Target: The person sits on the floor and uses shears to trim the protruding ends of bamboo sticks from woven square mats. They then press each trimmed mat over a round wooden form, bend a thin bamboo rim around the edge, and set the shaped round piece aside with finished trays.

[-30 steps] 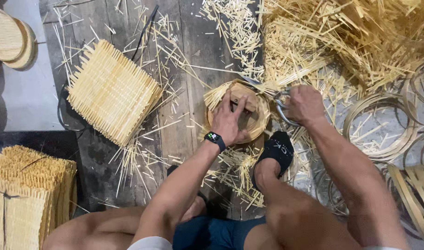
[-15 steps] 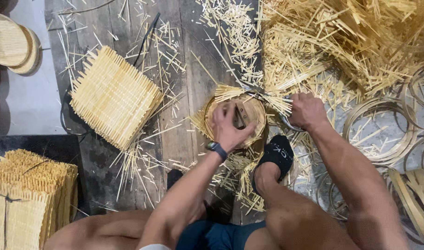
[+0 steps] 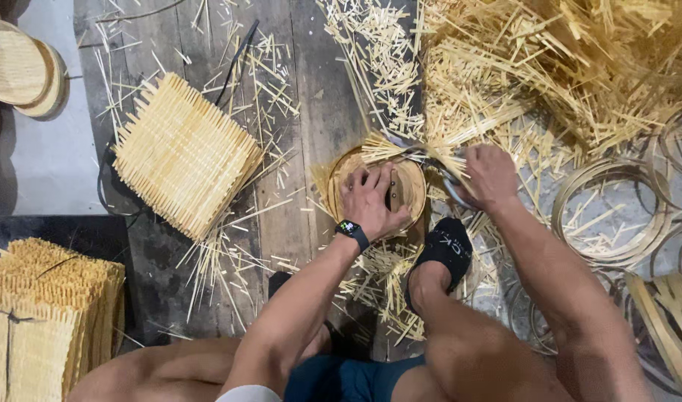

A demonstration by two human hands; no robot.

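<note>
My left hand presses flat on a round woven bamboo mat framed by a hoop, holding it on the wooden floor. A dark watch sits on that wrist. My right hand grips scissors at the mat's upper right rim, their blades among the protruding bamboo strip ends. My foot in a black sock rests just below the mat.
A square stack of woven bamboo mats lies to the left. Bundled mats fill the lower left. Round finished trays sit at top left. Bamboo hoops lie at right, a heap of loose strips at top right.
The round mat has turned under my left hand, whose fingers spread flatter across it. My right hand with the scissors stays at the rim, shifted slightly along the sticking-out ends.
</note>
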